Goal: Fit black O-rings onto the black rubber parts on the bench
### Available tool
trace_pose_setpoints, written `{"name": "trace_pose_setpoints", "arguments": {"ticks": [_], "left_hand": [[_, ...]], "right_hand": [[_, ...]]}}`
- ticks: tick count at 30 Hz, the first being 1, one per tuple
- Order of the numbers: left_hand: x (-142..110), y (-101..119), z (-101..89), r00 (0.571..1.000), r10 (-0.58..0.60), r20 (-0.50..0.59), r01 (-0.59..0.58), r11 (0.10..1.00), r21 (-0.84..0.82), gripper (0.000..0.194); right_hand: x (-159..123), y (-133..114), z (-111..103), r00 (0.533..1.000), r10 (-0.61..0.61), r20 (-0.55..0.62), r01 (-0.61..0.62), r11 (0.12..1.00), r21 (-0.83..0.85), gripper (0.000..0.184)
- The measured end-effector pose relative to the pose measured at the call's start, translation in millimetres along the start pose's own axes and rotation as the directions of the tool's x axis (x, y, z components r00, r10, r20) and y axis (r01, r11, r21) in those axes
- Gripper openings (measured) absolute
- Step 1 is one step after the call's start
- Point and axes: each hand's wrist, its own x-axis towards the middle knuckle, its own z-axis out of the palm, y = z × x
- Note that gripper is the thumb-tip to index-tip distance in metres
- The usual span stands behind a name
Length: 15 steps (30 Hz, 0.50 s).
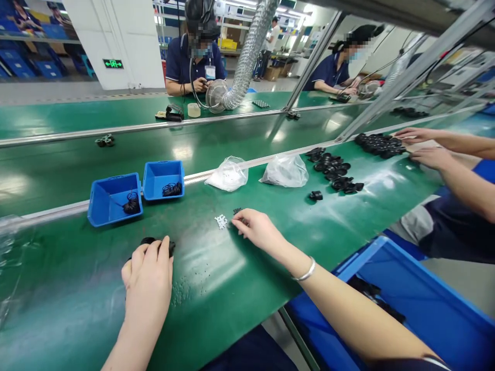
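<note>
My left hand is wrapped over a black part at the table's front left, so most of its shape is hidden. The fingers of my right hand are pinched together at a little pile of small black pieces. Whatever lies between those fingertips is too small to make out. Just left of them is a small heap of tiny white pieces. Fine specks are scattered on the green tabletop beside my left hand.
Two blue bins hold coiled black rings. Beyond my right hand are white plastic bags and black round parts. A co-worker's hands are at the right. A large blue crate stands below my right arm.
</note>
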Motion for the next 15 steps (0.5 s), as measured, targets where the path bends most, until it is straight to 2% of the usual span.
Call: {"name": "trace_pose_setpoints", "arguments": {"ticks": [5,10,15], "left_hand": [[-2.4,13.0,-0.8,0.996,0.076,0.037,-0.073,0.994,-0.080,0.037],[-6.2,16.7,1.5,0.958,0.283,0.053,-0.277,0.955,-0.105,0.036],[-10.8,18.4,9.7,0.936,0.349,0.036,-0.339,0.927,-0.163,0.035]], "right_hand": [[9.4,-8.5,19.3,1.000,0.028,0.014,-0.028,1.000,0.013,0.014],[10.2,-2.4,21.1,0.998,0.061,0.030,-0.063,0.995,0.076,0.013],[6.7,-4.5,20.0,0.996,0.081,0.044,-0.087,0.984,0.155,0.012]]}}
